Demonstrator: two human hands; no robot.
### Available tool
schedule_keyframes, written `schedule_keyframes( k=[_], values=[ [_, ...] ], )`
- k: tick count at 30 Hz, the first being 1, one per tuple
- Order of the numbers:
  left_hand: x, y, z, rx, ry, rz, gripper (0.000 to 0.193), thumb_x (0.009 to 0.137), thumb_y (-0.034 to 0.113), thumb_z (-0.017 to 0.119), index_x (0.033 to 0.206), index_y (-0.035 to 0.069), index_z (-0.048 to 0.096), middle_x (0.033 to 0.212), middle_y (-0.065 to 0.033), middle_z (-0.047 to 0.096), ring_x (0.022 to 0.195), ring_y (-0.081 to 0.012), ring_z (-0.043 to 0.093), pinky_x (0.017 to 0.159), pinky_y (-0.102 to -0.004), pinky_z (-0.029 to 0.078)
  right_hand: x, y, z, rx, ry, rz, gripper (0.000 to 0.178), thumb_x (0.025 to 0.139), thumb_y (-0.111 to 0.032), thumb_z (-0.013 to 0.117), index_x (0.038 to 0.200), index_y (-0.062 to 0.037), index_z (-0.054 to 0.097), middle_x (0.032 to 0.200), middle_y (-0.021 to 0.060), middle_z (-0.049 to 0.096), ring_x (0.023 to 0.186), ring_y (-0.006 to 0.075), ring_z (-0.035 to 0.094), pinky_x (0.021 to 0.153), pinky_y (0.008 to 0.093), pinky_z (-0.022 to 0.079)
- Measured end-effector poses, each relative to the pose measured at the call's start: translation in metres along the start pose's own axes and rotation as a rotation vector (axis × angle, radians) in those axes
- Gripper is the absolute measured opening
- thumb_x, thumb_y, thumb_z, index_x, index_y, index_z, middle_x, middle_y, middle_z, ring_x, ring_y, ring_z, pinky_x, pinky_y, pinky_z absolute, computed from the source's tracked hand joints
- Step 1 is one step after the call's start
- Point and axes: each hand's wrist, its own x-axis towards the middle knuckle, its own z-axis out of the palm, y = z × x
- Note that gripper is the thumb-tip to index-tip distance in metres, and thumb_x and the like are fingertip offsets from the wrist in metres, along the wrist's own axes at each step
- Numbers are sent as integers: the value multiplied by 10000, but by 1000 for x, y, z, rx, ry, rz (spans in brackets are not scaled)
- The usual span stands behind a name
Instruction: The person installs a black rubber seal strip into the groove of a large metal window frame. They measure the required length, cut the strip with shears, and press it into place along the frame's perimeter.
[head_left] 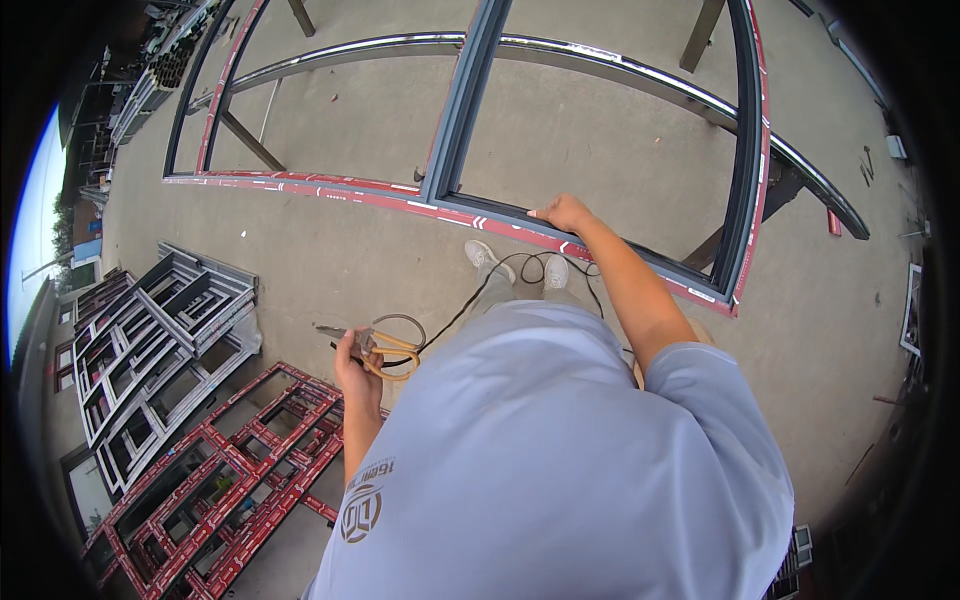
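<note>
A large grey window frame (459, 110), with red protective film along its outer edges, lies flat in front of me on a stand. My right hand (566, 214) is closed on its near rail, to the right of the middle bar, with fingers bent over the inner edge. Lower down on the left, my left hand (356, 362) holds scissors (398, 357) with large yellow loop handles, their grey end pointing left. A dark cable (452, 322) runs from beside this hand across my legs; where it starts is hidden. The fingers are partly covered by the scissors.
A curved-looking metal rail (640, 75) supports the frame on legs. Stacked grey frames (165, 330) lean at the left, with red-filmed frames (240, 450) nearer me. The cable loops around my shoes (556, 272). Small tools (867, 163) lie on the concrete floor at far right.
</note>
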Motion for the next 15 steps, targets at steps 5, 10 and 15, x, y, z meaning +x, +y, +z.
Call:
schedule_keyframes(
  k=[5, 10, 15],
  values=[
    [1, 4, 6, 48, 15, -5, 344, 966, 319, 572, 1030, -15, 630, 692, -38, 535, 499, -102, 373, 497, -259, 316, -9, 6, -5, 59, 48, -85, 614, 756, -583, 807, 741, 26, 732, 723, 189, 698, 665, 264, 653, 700, 405, 522],
    [1, 9, 9, 76, -15, -8, 355, 964, 322, 574, 1031, -21, 634, 705, -38, 540, 519, -103, 390, 508, -265, 323, -11, 19, -17, -46, -47, 20, 645, 724, -655, 778, 808, -16, 755, 847, 192, 726, 798, 334, 691, 763, 438, 536],
    [5, 3, 14, 85, 1, -17, 352, 956, 319, 580, 1021, -21, 642, 716, -32, 544, 545, -105, 410, 511, -262, 323, -19, 18, -13, 58, 82, 28, 606, 739, -599, 814, 688, -4, 711, 701, 163, 687, 642, 248, 633, 675, 402, 516]
  ],
)
